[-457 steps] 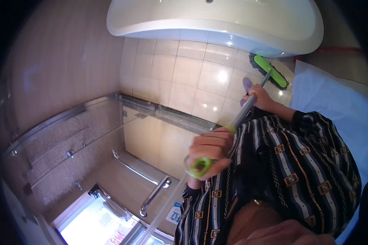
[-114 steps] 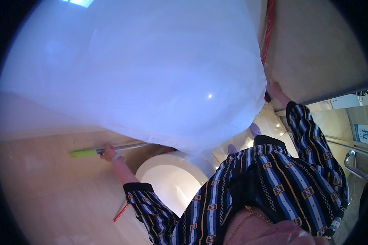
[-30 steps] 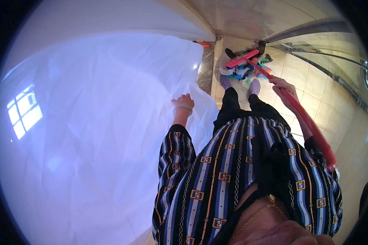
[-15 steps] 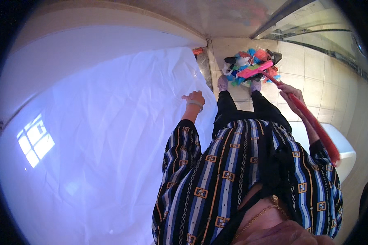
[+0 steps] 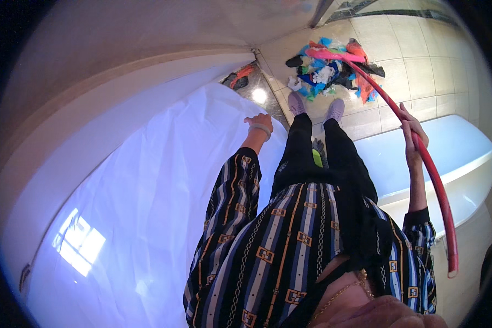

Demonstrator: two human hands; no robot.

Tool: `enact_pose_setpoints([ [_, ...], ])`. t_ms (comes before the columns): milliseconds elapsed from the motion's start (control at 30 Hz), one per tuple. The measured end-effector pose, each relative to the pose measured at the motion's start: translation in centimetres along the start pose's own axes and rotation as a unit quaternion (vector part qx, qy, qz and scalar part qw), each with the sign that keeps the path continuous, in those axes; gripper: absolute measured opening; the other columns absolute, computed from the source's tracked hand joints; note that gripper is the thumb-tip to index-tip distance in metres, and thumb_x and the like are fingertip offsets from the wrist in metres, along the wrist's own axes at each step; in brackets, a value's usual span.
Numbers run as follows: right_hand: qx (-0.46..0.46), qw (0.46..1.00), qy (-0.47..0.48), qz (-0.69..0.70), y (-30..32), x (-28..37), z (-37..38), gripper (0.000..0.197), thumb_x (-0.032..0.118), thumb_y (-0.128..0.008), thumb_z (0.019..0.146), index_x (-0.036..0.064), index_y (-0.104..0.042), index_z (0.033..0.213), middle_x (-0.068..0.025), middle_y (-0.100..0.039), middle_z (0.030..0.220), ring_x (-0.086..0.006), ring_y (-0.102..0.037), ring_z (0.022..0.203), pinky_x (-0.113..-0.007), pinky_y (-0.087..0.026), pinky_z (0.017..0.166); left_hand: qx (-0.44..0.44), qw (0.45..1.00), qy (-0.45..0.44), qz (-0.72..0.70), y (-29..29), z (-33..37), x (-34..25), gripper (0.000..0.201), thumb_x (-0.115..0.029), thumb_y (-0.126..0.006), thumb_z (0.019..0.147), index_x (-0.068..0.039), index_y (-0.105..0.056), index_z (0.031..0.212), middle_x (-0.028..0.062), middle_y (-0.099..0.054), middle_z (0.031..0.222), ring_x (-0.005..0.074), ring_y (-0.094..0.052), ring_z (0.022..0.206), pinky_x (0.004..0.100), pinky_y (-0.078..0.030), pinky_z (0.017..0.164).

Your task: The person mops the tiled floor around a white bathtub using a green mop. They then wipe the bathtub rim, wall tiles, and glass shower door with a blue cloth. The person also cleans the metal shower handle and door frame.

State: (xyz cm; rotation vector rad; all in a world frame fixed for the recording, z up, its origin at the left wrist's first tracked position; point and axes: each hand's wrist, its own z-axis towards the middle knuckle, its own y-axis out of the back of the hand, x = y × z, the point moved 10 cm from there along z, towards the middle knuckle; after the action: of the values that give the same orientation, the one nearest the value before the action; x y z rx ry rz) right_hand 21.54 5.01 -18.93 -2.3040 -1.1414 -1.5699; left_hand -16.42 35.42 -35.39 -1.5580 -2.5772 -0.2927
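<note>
The fingers of the right hand [image 5: 415, 133] are wrapped, rather loosely, around the red handle of the broom [image 5: 437, 177]. The fingers of the left hand [image 5: 261, 122] are half curled in front of the white sheet [image 5: 147, 208]; I cannot tell whether they pinch it, rest on it or hang just above it.

From the right hand the broom slants both ways: its free end points back past the right sleeve [image 5: 419, 240], and its pink head [image 5: 333, 55] lies across the far part of the pile [image 5: 323, 75]. The pile is a loose heap of blue, red, green, black and white scraps on the tiled floor [image 5: 415, 76], just beyond the 2 shoes [image 5: 296, 103]. Between the legs, partly hidden, is a green mop [image 5: 317, 157] with grey strands. The pale tub [image 5: 415, 158] stands on the right; the sheet spreads over the left side. Red and dark scraps [image 5: 240, 76] lie in the corner past the sheet.

The step in hand looks like sweeping. The next move seems to call for a firmer grip and a low pull that keeps the scraps together and clear of the shoes.
</note>
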Motion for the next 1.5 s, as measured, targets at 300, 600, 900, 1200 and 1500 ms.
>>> enact_pose_setpoints([
  [300, -0.005, 0.999, 0.02, -0.026, 2.9, 5.8, -4.0, 0.016, 0.009, -0.047, 0.097, 0.0, -0.059, 0.092, -0.0223, -0.055, 0.128, -0.0375, -0.046, 0.129, -0.048, -0.037, 0.107, -0.003, 0.993, -0.103, -0.056, 1.3, 1.8, -5.0, 0.035, -0.028, -0.053, 0.086, -0.01, -0.062, 0.115, 0.0152, -0.062, 0.119, 0.0382, -0.059, 0.111, 0.0564, -0.043, 0.094],
  [600, -0.026, 0.856, -0.429, 0.287, 4.0, 7.9, -6.9, 0.029, 0.012, -0.047, 0.092, 0.0102, -0.058, 0.118, -0.0204, -0.055, 0.123, -0.0254, -0.068, 0.094, -0.022, -0.056, 0.06, 0.041, 0.984, -0.171, -0.008, 4.9, 4.5, -12.3, 0.04, -0.018, -0.055, 0.086, -0.015, -0.057, 0.126, 0.0134, -0.048, 0.139, 0.0317, -0.052, 0.122, 0.0518, -0.047, 0.092],
  [900, -0.001, 0.767, -0.636, 0.086, -0.4, 14.5, -4.9, 0.055, 0.005, -0.055, 0.09, 0.0154, -0.039, 0.142, -0.0005, -0.052, 0.077, -0.0027, -0.04, 0.045, -0.016, -0.031, 0.038, -0.19, 0.886, -0.404, 0.126, 12.9, 9.8, -24.9, 0.066, -0.01, -0.05, 0.09, -0.041, -0.031, 0.145, 0.0052, -0.013, 0.158, 0.0297, -0.017, 0.144, 0.0724, -0.027, 0.097],
  [1200, -0.095, 0.741, -0.638, 0.186, -0.6, 12.8, -10.8, 0.057, 0.0, -0.057, 0.087, 0.0128, -0.04, 0.14, -0.0003, -0.052, 0.077, -0.0029, -0.04, 0.043, -0.017, -0.033, 0.037, -0.116, 0.91, -0.333, 0.216, 8.0, 12.3, -11.1, 0.059, -0.027, -0.069, 0.08, -0.017, -0.046, 0.133, 0.005, -0.041, 0.14, 0.0286, -0.031, 0.136, 0.0686, -0.032, 0.094],
  [1500, -0.057, 0.779, -0.607, 0.144, -1.1, 13.5, -10.2, 0.056, -0.001, -0.054, 0.087, 0.013, -0.041, 0.14, -0.0001, -0.05, 0.079, -0.0027, -0.039, 0.044, -0.016, -0.031, 0.038, -0.158, 0.97, -0.042, -0.18, 11.0, 18.8, -12.4, 0.033, -0.023, -0.077, 0.074, -0.01, -0.062, 0.1, 0.01, -0.054, 0.121, 0.0319, -0.056, 0.11, 0.0547, -0.042, 0.092],
])
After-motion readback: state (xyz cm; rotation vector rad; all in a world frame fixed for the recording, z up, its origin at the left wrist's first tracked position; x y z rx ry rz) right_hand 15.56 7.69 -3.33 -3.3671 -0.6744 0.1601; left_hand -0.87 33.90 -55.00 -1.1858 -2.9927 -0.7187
